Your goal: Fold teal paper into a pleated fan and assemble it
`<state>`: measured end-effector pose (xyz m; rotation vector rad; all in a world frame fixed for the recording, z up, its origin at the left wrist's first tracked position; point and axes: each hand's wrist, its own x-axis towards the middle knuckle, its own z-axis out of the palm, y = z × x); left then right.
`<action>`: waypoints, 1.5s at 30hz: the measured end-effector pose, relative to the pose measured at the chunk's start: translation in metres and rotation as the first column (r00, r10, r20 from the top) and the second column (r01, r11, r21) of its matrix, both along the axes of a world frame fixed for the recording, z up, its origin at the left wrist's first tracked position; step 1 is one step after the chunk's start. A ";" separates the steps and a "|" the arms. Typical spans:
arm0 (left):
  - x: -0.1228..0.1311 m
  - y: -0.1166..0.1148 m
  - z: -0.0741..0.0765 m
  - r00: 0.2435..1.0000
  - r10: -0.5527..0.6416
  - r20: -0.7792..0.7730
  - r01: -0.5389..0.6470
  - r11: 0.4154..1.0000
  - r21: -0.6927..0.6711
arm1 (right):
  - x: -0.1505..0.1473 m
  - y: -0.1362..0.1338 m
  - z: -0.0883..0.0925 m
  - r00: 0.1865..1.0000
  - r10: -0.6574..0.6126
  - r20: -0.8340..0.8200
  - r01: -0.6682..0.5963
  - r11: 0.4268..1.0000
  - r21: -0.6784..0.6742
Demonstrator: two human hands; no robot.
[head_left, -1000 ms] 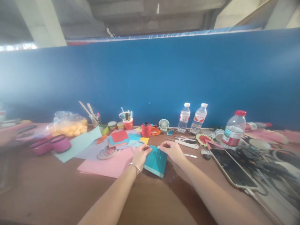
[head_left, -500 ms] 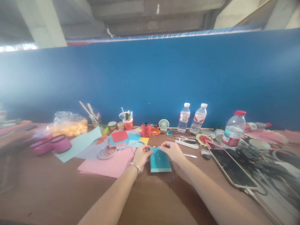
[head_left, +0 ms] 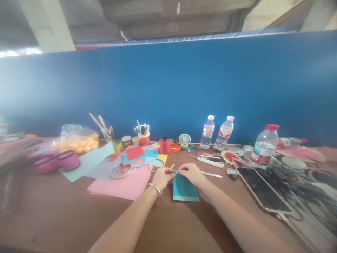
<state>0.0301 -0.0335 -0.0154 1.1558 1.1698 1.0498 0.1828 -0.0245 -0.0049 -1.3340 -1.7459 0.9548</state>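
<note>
A teal sheet of paper [head_left: 184, 189] lies on the brown table [head_left: 65, 214] in front of me. Both hands pinch its far edge, which looks folded or rolled into a narrow strip. My left hand [head_left: 163, 176], with a bracelet at the wrist, has its fingers closed on the left end of that edge. My right hand [head_left: 191, 173] is closed on the same edge just to the right; the two sets of fingertips nearly touch.
Pink paper [head_left: 123, 184], light green paper [head_left: 88, 161] and tape rings [head_left: 120, 171] lie to the left. Water bottles [head_left: 263, 147], a phone [head_left: 262, 193], scissors [head_left: 210, 161], a red cup [head_left: 164, 145], a small fan [head_left: 184, 140] and purple tubs [head_left: 67, 161] crowd the back and right.
The teal paper has turned from tilted to nearly square and shifted slightly right and nearer. Both hands drew closer together on its far edge.
</note>
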 end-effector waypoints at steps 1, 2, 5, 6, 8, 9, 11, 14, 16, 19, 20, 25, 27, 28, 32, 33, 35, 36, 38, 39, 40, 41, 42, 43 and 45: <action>0.000 0.000 -0.001 0.999 -0.016 -0.028 0.016 1.000 -0.002 | 0.000 0.000 0.001 1.000 -0.005 0.015 0.005 1.000 0.012; 0.000 0.001 -0.002 0.998 -0.031 -0.056 0.031 1.000 -0.005 | 0.000 -0.001 0.002 1.000 -0.011 0.027 0.011 1.000 0.021; -0.001 0.002 -0.006 0.991 -0.066 -0.117 0.064 0.998 -0.018 | 0.000 -0.001 0.003 0.999 -0.013 0.045 0.011 1.000 0.028; -0.001 0.003 -0.007 0.990 -0.075 -0.122 0.072 0.997 -0.022 | 0.000 -0.001 0.002 0.999 -0.011 0.045 0.010 1.000 0.024; -0.002 0.004 -0.008 0.990 -0.084 -0.117 0.082 0.996 -0.028 | 0.000 0.000 0.000 0.999 -0.012 0.038 0.012 1.000 0.014; -0.002 0.004 -0.009 0.990 -0.087 -0.111 0.084 0.996 -0.030 | -0.001 0.001 -0.001 0.999 -0.015 0.032 0.014 1.000 0.010; -0.003 0.005 -0.011 0.991 -0.089 -0.096 0.086 0.996 -0.035 | -0.001 0.002 -0.004 1.000 -0.019 0.025 0.019 1.000 0.005; -0.003 0.005 -0.012 0.993 -0.080 -0.083 0.076 0.996 -0.048 | -0.001 0.004 -0.007 0.999 -0.014 0.038 0.014 1.000 -0.009; -0.003 0.005 -0.012 0.995 -0.075 -0.064 0.071 0.996 -0.058 | 0.000 0.005 -0.009 0.999 -0.008 0.052 0.009 1.000 -0.016; -0.003 0.003 -0.009 0.997 -0.072 -0.031 0.070 0.995 -0.072 | 0.000 0.005 -0.011 0.998 0.002 0.068 -0.001 1.000 -0.017; -0.003 0.003 -0.008 0.997 -0.070 -0.026 0.068 0.995 -0.079 | 0.000 0.005 -0.012 0.997 0.004 0.072 -0.003 1.000 -0.015; -0.002 0.001 -0.004 0.998 -0.062 -0.029 0.059 0.993 -0.100 | -0.002 0.004 -0.011 0.997 0.005 0.073 -0.005 1.000 -0.004; -0.002 0.001 -0.004 0.998 -0.065 -0.019 0.063 0.993 -0.103 | -0.003 0.003 -0.010 0.998 -0.004 0.069 0.004 1.000 -0.006; -0.002 0.001 -0.004 0.998 -0.069 -0.010 0.068 0.992 -0.104 | -0.003 0.002 -0.010 0.998 -0.010 0.067 0.010 1.000 -0.007; -0.002 0.001 -0.003 0.996 -0.087 0.005 0.087 0.990 -0.111 | -0.005 -0.001 -0.006 0.998 -0.035 0.057 0.035 0.999 -0.001; -0.002 0.001 -0.003 0.996 -0.085 0.004 0.085 0.989 -0.117 | -0.005 -0.002 -0.005 0.997 -0.041 0.061 0.041 0.999 0.000; -0.002 0.001 -0.002 0.997 -0.078 0.003 0.078 0.989 -0.125 | -0.006 -0.004 -0.004 0.996 -0.052 0.071 0.053 0.999 -0.001; -0.002 0.001 -0.002 0.997 -0.074 0.003 0.074 0.989 -0.127 | -0.006 -0.004 -0.003 0.996 -0.055 0.074 0.055 0.998 -0.002; -0.002 0.002 -0.002 0.997 -0.075 0.008 0.076 0.989 -0.128 | -0.007 -0.005 -0.003 0.996 -0.058 0.072 0.058 0.998 -0.003; -0.001 0.002 -0.002 0.997 -0.078 0.014 0.079 0.989 -0.128 | -0.007 -0.005 -0.003 0.996 -0.060 0.068 0.061 0.998 -0.004; -0.001 0.002 -0.003 0.996 -0.081 0.021 0.083 0.988 -0.130 | -0.007 -0.005 -0.003 0.996 -0.063 0.063 0.063 0.998 -0.006; -0.002 0.002 -0.003 0.996 -0.082 0.030 0.085 0.988 -0.132 | -0.007 -0.005 -0.002 0.996 -0.066 0.059 0.067 0.998 -0.010; -0.002 0.002 -0.003 0.996 -0.083 0.037 0.087 0.987 -0.133 | -0.008 -0.005 -0.002 0.996 -0.069 0.057 0.070 0.997 -0.014; -0.002 0.002 -0.003 0.996 -0.083 0.042 0.088 0.987 -0.134 | -0.008 -0.005 -0.002 0.996 -0.073 0.056 0.074 0.997 -0.019; -0.002 0.002 -0.002 0.996 -0.084 0.043 0.089 0.987 -0.134 | -0.008 -0.005 -0.002 0.996 -0.070 0.058 0.072 0.997 -0.026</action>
